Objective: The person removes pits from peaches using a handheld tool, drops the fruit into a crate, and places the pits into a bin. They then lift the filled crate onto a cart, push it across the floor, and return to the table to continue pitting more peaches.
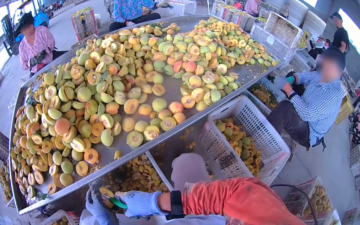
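At the bottom of the view, my left hand (pixel 101 209), in a grey-blue glove, holds a cut yellow fruit half (pixel 106 192). Close to its right is my right hand (pixel 141 203), in a light blue glove, closed around a green-handled tool (pixel 118 203) whose tip meets the fruit. Both hands are over my lap, just below the metal table's near rim (pixel 104 173). Many halved and whole yellow-green fruits (pixel 93 114) lie heaped on the table. Below its edge, a tray holds cut fruit pieces (pixel 137 175).
A white crate (pixel 271 147) with fruit stands right of my knee. A person in a checked shirt (pixel 317 103) sits beyond it. Two people sit across the table, one in blue (pixel 128 7), one in pink (pixel 38 48). More fruit crates (pixel 314 198) stand at the lower right.
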`<state>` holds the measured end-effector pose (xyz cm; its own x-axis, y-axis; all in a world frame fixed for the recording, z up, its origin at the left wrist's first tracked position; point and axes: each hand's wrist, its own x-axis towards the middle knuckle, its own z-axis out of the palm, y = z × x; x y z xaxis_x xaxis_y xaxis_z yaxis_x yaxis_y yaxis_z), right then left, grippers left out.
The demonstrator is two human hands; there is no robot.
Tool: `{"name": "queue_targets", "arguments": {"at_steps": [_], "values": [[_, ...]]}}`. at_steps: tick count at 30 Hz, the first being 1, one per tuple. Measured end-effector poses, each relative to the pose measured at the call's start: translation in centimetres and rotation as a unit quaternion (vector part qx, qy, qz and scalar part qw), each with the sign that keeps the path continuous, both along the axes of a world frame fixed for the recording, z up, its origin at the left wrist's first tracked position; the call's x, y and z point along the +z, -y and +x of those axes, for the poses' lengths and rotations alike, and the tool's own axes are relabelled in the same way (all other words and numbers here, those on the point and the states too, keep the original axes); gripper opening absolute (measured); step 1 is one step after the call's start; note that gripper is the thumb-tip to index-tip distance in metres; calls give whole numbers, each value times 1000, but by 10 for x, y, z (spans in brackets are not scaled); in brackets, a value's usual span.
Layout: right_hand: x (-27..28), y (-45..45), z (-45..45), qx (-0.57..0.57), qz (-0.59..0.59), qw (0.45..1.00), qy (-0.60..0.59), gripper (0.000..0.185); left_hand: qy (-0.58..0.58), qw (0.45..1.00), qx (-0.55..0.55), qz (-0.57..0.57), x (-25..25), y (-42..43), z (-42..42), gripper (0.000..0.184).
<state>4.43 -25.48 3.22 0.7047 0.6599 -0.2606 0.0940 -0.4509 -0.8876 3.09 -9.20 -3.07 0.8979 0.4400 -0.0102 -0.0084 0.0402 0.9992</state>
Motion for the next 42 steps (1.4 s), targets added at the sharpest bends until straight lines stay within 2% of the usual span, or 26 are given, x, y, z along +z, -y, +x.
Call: {"name": "queue_targets", "arguments": {"at_steps": [1, 2, 7, 8, 9, 11, 13, 14, 16, 19, 21, 23, 25, 26, 27, 28, 29, 30, 31, 33, 35, 36, 37, 39, 40, 42], "values": [[11, 1, 2, 9, 25, 977, -212, 30, 93, 982, 14, 166, 3, 3, 2, 36], [15, 1, 4, -2, 62, 953, -296, 30, 66, 997, 1, 51, 8, 5, 1, 37], [4, 1, 0, 0, 55, 961, -271, 33, 28, 999, -44, -4, -2, -7, 8, 34], [-13, -4, -4, -4, 26, 999, -41, 34, -24, 995, -58, -75, -8, -9, 8, 35], [-30, -8, -6, -9, -5, 981, 195, 35, -73, 984, -72, -146, -11, -11, 10, 35], [-11, -1, -5, -8, 12, 985, 170, 34, -58, 984, -38, -164, 6, 7, 8, 35], [13, 6, 0, 5, 107, 984, -145, 34, 69, 997, -14, -23, 14, 12, 4, 33], [18, 9, 5, 5, 108, 984, -144, 34, 70, 997, -14, -22, 21, 16, 4, 33], [23, 13, 8, 29, 89, 958, -270, 34, 42, 999, 4, -24, 31, 22, 1, 31], [26, 13, 12, 60, -8, 955, -291, 42, -33, 996, -77, -20, 1, -1, 5, 31], [5, 11, 9, 72, -67, 995, -35, 29, -33, 995, -89, -35, -22, -3, 5, 31], [8, 10, 14, 87, -64, 993, -38, 29, -28, 993, -99, -48, -10, 3, 13, 30], [10, 10, 17, 36, 53, 947, -314, 31, -21, 997, -63, -44, 5, 6, 7, 25], [16, 12, 18, 34, 75, 931, -356, 35, 63, 977, -45, 201, 5, 5, 10, 26], [8, 11, 18, 35, 68, 935, -347, 35, 141, 890, -19, 433, 2, 2, 11, 27], [-8, 6, 15, 40, 43, 954, -296, 37, 33, 972, -65, 224, 2, -2, 10, 33], [-3, 3, 16, 45, 20, 968, -244, 39, -76, 991, -110, 2, -1, -8, 6, 39], [2, 9, 8, 42, -5, 994, -103, 42, 26, 954, -127, 272, -24, -10, 6, 43], [3, 9, 8, 43, -5, 994, -97, 42, -86, 980, -52, -171, 19, 19, 7, 43], [0, 6, 8, 34, -20, 993, -114, 58, -39, 978, -49, -200, 11, 19, 10, 38], [0, 4, 6, 7, 44, 990, -136, 48, -64, 977, -77, -189, -26, -11, 12, 37], [-5, 1, 9, 14, 58, 974, -220, 41, -91, 974, -110, -175, -37, -21, 11, 36], [-7, -2, 11, 21, 75, 950, -302, 34, -92, 974, -108, -174, -29, -15, 9, 36], [3, 3, 11, 10, 88, 950, -298, 25, 39, 997, -14, 63, 16, 14, 6, 37], [14, 7, 14, 16, 84, 945, -317, 25, 2, 999, -5, -42, 44, 25, 5, 34], [12, 5, 16, 25, 81, 937, -338, 25, -18, 997, -47, -57, 42, 17, 8, 32]]}}
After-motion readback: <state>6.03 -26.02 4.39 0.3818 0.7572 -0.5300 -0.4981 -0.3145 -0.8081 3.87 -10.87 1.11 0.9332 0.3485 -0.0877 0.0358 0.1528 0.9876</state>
